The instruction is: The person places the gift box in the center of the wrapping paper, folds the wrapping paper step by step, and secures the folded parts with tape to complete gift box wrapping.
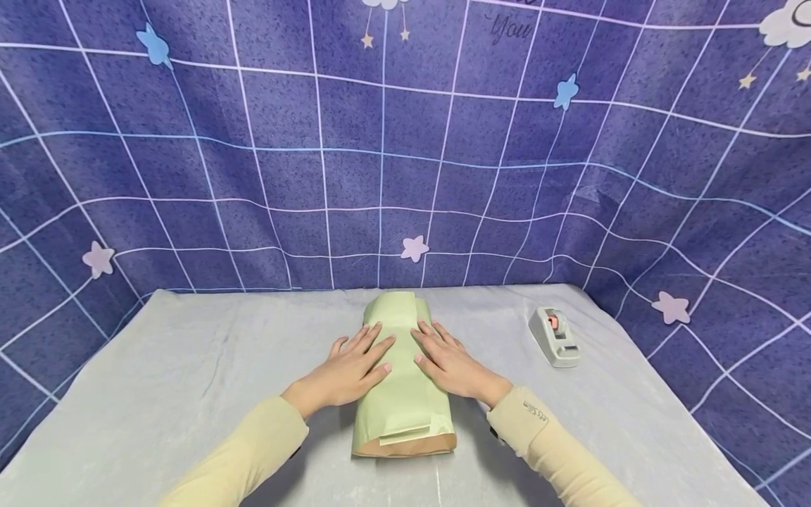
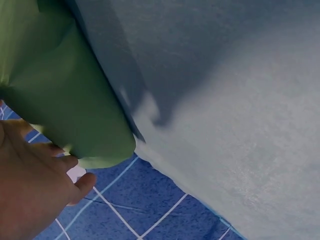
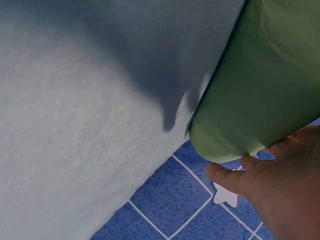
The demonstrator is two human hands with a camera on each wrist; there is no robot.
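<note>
A light green paper tube (image 1: 405,394), rolled and somewhat flattened, lies lengthwise on the table with its brownish inner side showing at the near open end. Its overlapping paper edge runs along the top, and a small clear patch shows near the front right corner. My left hand (image 1: 347,370) rests on its left side with fingers spread and straight. On the right side, my right hand (image 1: 457,362) lies the same way, fingertips on the paper. Both wrist views show the tube's rounded green side (image 2: 85,110) beside the hands.
A white tape dispenser (image 1: 554,338) with an orange-red core stands at the right back of the table. Pale grey cloth (image 1: 190,394) covers the table. Behind it hangs a blue curtain (image 1: 285,176) with white grid lines, stars and clouds.
</note>
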